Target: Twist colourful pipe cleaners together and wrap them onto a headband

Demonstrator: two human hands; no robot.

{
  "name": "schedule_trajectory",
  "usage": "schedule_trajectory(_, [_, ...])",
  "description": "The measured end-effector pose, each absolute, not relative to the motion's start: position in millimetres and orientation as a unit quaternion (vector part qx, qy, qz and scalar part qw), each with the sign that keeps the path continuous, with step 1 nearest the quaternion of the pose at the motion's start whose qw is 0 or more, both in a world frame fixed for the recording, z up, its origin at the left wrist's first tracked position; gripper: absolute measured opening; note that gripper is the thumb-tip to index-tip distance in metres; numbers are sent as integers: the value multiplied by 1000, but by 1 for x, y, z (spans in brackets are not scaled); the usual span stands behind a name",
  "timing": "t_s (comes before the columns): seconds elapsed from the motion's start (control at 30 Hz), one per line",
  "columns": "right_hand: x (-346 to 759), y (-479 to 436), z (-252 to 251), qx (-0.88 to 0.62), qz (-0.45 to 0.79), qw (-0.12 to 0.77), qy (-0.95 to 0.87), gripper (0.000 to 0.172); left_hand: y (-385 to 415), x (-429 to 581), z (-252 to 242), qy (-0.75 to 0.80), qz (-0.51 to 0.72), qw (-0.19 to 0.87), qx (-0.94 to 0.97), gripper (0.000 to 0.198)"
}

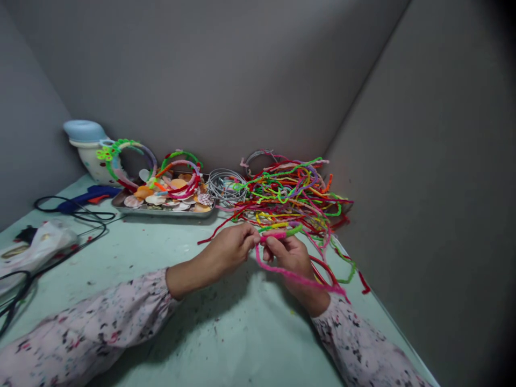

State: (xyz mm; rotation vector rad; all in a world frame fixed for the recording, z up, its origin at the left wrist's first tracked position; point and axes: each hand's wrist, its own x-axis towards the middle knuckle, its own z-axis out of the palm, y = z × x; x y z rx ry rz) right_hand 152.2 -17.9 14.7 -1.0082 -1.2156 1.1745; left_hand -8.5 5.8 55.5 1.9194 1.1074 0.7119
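Note:
Between my two hands is a ring wrapped in pink, green, yellow and purple fuzzy pipe cleaners. My left hand pinches it at the pink end of the wrapping. With thumb and fingers my right hand grips the pink wrapped part just beside. A loose pink pipe cleaner trails from between the fingertips, across the right hand toward the wrist. Behind the hands lies a tangled heap of coloured pipe cleaners. My fingers hide part of the ring.
A metal tray holds seashells and wrapped rings. Coiled grey wire lies beside it. At the left are a white jar with a blue lid, a blue glue gun, a black cable and a plastic bag. Grey walls enclose the table.

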Motion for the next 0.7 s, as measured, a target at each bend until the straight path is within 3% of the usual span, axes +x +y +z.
schedule_trajectory(0.23, [153,-19,13,-418,513,564,-494,21,5,-8,60,422,283,495,705,27])
schedule_trajectory(0.53, [148,-22,17,-455,485,560,-494,24,6,-9,54,438,289,405,749,25])
schedule_trajectory(0.63, [149,-22,12,-491,418,542,-538,24,9,-9,52,445,298,404,741,26])
schedule_trajectory(0.7, [153,-23,9,-493,302,531,-620,19,11,-9,51,453,309,416,725,26])
